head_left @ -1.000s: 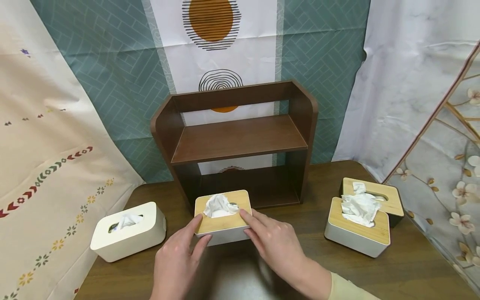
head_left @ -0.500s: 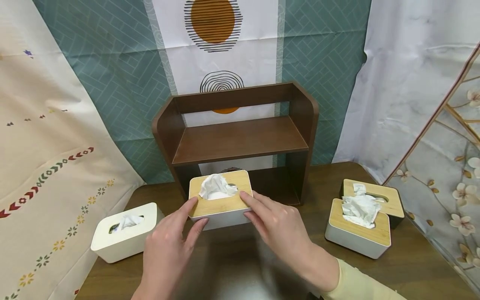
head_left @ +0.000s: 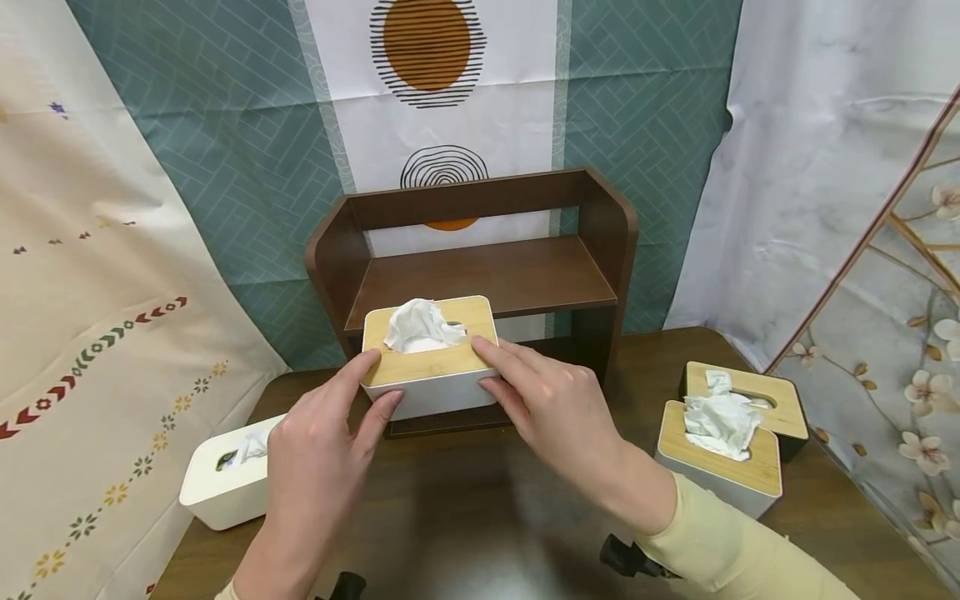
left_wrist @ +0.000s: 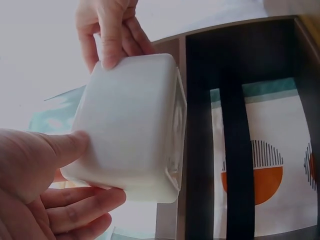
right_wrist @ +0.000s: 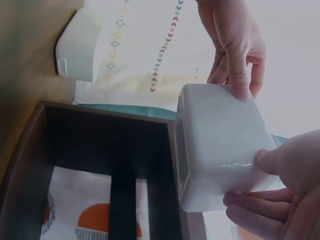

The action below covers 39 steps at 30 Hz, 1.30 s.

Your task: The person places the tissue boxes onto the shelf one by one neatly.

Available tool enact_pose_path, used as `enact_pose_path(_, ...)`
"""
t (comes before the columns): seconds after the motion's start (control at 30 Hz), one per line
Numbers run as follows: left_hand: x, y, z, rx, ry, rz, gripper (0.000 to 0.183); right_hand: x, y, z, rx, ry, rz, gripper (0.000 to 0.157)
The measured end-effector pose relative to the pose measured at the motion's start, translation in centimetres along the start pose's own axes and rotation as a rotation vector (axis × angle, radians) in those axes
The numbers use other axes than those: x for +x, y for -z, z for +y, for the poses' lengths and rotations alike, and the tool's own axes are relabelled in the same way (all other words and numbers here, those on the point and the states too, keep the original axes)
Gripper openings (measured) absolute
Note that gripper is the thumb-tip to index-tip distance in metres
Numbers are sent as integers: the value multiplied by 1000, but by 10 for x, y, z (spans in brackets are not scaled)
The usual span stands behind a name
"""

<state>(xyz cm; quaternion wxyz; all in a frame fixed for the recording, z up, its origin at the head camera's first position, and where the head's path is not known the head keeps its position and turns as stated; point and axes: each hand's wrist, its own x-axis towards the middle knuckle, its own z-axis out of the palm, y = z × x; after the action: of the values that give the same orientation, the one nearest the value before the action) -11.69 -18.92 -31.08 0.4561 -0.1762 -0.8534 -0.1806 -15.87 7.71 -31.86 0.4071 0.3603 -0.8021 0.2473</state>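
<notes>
Between my two hands a white tissue box [head_left: 431,392] with a light wooden lid is held up in front of the brown two-tier shelf [head_left: 525,271]. A crumpled white tissue pokes from the slot in its lid. My left hand [head_left: 318,458] grips the left end, thumb on the front wall. On the right end, my right hand [head_left: 558,408] holds it with the thumb low on the front. Both wrist views show the box's smooth white wall [left_wrist: 125,125] pinched between the hands. The box's far side is hidden in the head view.
An all-white tissue box [head_left: 232,483] stands on the table at left, partly behind my left hand. At right, a white tissue box with wooden lid [head_left: 723,475] touches or overlaps a dark one with wooden lid [head_left: 776,392]. Curtains [head_left: 247,150] surround the table.
Both hands have lifted the tissue box upward and slightly left, from low before the bottom tier to about the upper board's front edge. The other boxes have stayed put.
</notes>
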Motion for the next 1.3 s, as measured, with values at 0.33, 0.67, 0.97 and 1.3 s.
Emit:
enact_pose_path(0.33, 30, -2, -9, 2, 16, 8, 53, 35, -1, 11, -11, 9, -9, 52)
enact_pose_path(0.67, 57, -15, -21, -8, 56, -16, 53, 62, -10, 26, -31, -19, -29, 47)
enact_pose_path(0.97, 73, -29, -34, -30, 110, -21, 46, 81, -23, 36, -64, -52, -70, 45)
enact_pose_path(1.3, 81, -44, -48, -32, 141, -15, 43, 97, -36, 43, -71, -124, -138, 45)
